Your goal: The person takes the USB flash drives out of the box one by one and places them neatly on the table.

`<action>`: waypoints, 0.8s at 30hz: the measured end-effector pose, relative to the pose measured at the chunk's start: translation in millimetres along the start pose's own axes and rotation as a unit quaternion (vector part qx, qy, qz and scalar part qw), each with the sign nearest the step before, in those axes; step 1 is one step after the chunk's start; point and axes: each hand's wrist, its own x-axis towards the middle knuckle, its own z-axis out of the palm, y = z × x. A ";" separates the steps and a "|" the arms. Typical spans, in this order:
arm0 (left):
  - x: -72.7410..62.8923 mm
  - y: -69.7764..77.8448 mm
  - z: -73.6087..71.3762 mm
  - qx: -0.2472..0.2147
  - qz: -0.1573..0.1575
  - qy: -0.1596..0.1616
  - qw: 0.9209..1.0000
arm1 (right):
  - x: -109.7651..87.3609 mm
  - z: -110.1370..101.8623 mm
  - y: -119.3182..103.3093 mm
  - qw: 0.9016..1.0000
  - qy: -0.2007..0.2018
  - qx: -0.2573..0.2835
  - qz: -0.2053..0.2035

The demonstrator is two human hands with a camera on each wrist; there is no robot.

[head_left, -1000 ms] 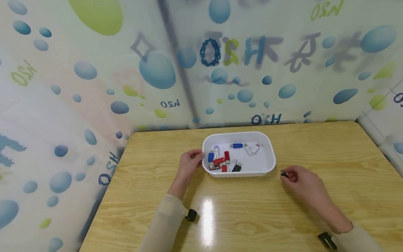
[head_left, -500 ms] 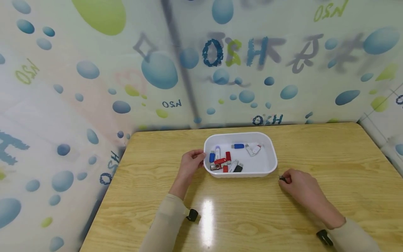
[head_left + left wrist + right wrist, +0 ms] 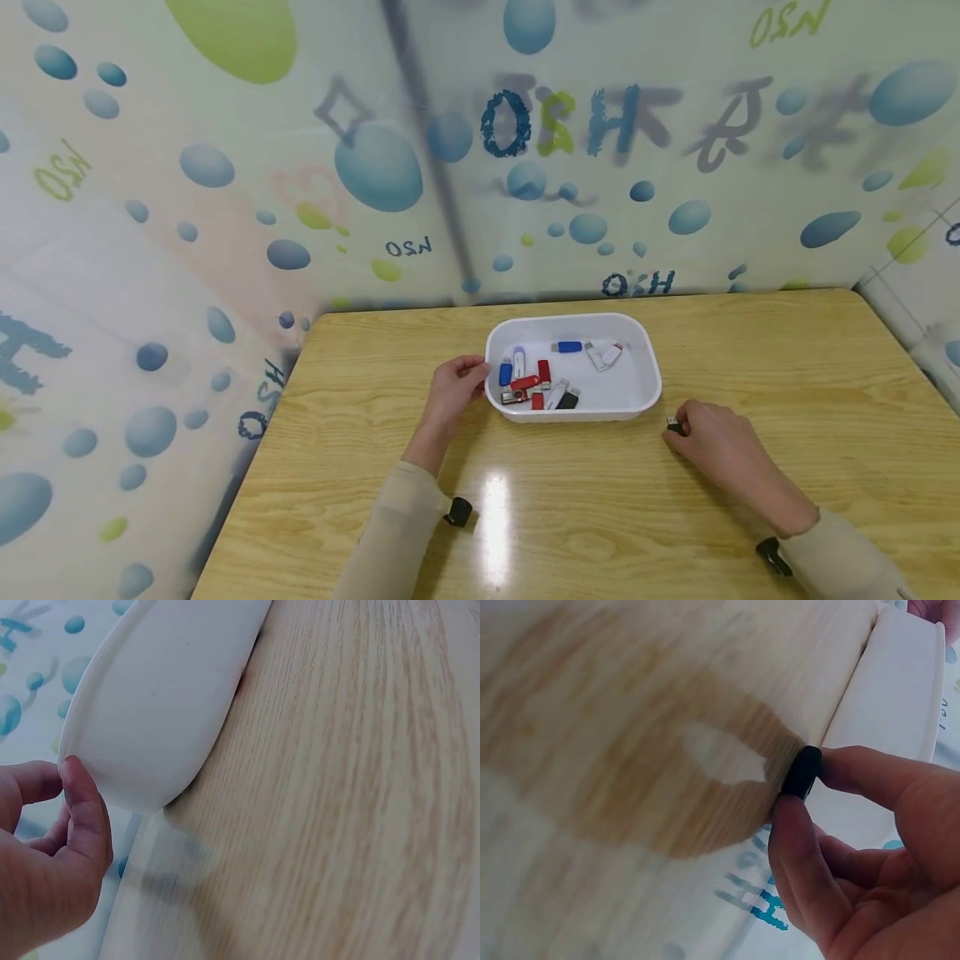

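Note:
My left hand (image 3: 452, 390) pinches the left rim of a white plastic tray (image 3: 637, 392); in the left wrist view the thumb and fingers (image 3: 84, 806) meet at that rim. Just off the tray's front right corner, my right hand (image 3: 722, 443) holds a small black USB stick (image 3: 802, 772) between thumb and fingertips, low over the table. Its metal plug shows in the head view, pointing away from me. Inside the tray lie several USB sticks: a blue one (image 3: 568, 347) at the back, a red one (image 3: 543, 372), a black one (image 3: 567, 399) and some white ones.
The tray stands on a wood-grain table (image 3: 592, 500) near its back edge. Behind it hangs a patterned cloth (image 3: 450, 208) with blue and green drops. A black strap device (image 3: 458, 512) sits at the left wrist and another (image 3: 773, 557) at the right.
My right hand has lowered a little toward the table with the black USB stick, drawing slightly nearer to me and the tray. My left hand stays at the tray's rim.

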 end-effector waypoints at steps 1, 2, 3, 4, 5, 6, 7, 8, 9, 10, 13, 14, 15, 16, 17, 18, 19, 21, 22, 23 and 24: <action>0.0 0.1 0.0 0.001 -0.001 0.001 1.000 | 0.0 -0.2 -0.4 1.000 0.001 -0.001 0.000; 0.0 0.3 0.0 0.001 -0.002 0.002 1.000 | 0.0 -0.2 -0.5 1.000 0.001 -0.002 0.001; 0.0 0.4 0.1 0.001 -0.004 0.003 1.000 | 0.0 -0.5 -0.7 1.000 0.001 -0.003 0.002; 0.2 0.5 0.1 0.001 -0.005 0.004 1.000 | -0.1 -0.9 -0.6 1.000 0.000 -0.003 0.003; 0.1 0.3 0.0 0.002 -0.004 0.003 1.000 | -0.3 -1.5 -0.5 1.000 -0.003 -0.004 0.005; 0.1 0.3 0.0 0.002 -0.004 0.003 1.000 | -0.3 -2.2 -0.2 1.000 -0.008 -0.003 0.007; 0.1 0.2 0.0 0.001 -0.004 0.002 1.000 | -0.6 -3.1 0.1 1.000 -0.014 0.002 0.012; 0.1 0.1 0.0 0.002 -0.004 0.002 1.000 | -1.0 -4.4 0.6 1.000 -0.016 0.005 0.015; 0.2 0.0 0.0 0.003 -0.003 0.001 1.000 | -1.6 -6.0 0.9 1.000 -0.017 0.008 0.018; 0.1 0.0 -0.2 0.003 -0.003 0.000 1.000 | -2.0 -7.9 1.3 1.000 -0.015 0.011 0.019; -0.5 0.8 -1.1 0.008 -0.007 -0.002 1.000 | -2.6 -14.7 1.9 1.000 0.005 0.024 0.019; -0.6 0.8 -1.5 0.010 -0.008 -0.003 1.000 | -2.5 -17.5 1.7 0.999 0.016 0.025 0.015; -0.9 0.6 -1.9 0.011 -0.009 -0.005 1.000 | -2.1 -20.2 1.2 0.999 0.024 0.029 0.012; -1.0 0.5 -2.3 0.012 -0.011 -0.007 1.000 | -1.0 -22.9 1.1 0.999 0.035 0.032 0.006; -1.1 0.2 -2.7 0.014 -0.012 -0.009 1.000 | 0.0 -25.2 0.4 0.998 0.047 0.035 0.000; -1.1 -0.1 -3.0 0.013 -0.013 -0.011 1.000 | 1.2 -27.6 -0.6 0.998 0.059 0.037 -0.007; -1.2 -0.4 -3.1 0.013 -0.014 -0.012 1.000 | 2.5 -30.0 -1.9 0.997 0.072 0.040 -0.014; -1.6 -0.4 -2.7 0.013 -0.013 -0.012 1.000 | 5.6 -34.6 -5.3 0.994 0.096 0.043 -0.027; -1.7 -0.5 -2.4 0.013 -0.012 -0.011 1.000 | 7.6 -36.5 -7.2 0.993 0.110 0.042 -0.034; -1.9 -0.3 -1.8 0.013 -0.012 -0.010 1.000 | 9.7 -38.5 -9.7 0.991 0.118 0.043 -0.038; -2.2 0.0 -1.1 0.013 -0.011 -0.007 1.000 | 12.0 -40.8 -12.5 0.991 0.124 0.042 -0.042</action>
